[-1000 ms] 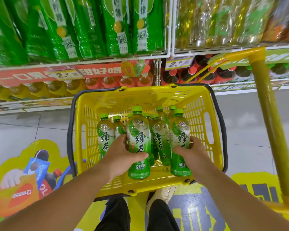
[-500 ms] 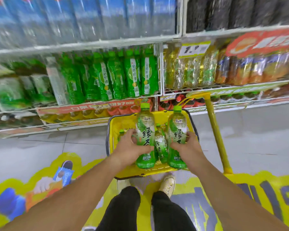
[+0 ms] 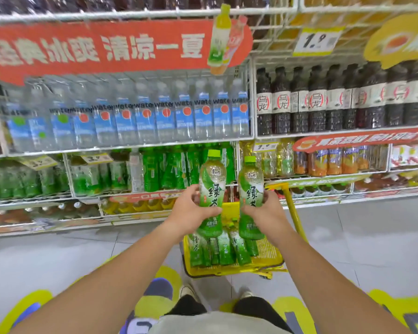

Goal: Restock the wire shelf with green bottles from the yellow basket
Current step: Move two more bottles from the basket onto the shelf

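Two green tea bottles held upright in front of the wire shelf

The left hand (image 3: 191, 210) is wrapped around the middle of one green bottle (image 3: 211, 189); just to its right, the right hand (image 3: 267, 210) grips a second green bottle (image 3: 251, 196), the two bottles side by side and apart. Beyond both hands stands the wire shelf (image 3: 130, 145), with rows of green bottles just behind the left hand's bottle. Below and between the hands sits the yellow basket (image 3: 268, 256), with more green bottles lying in it.
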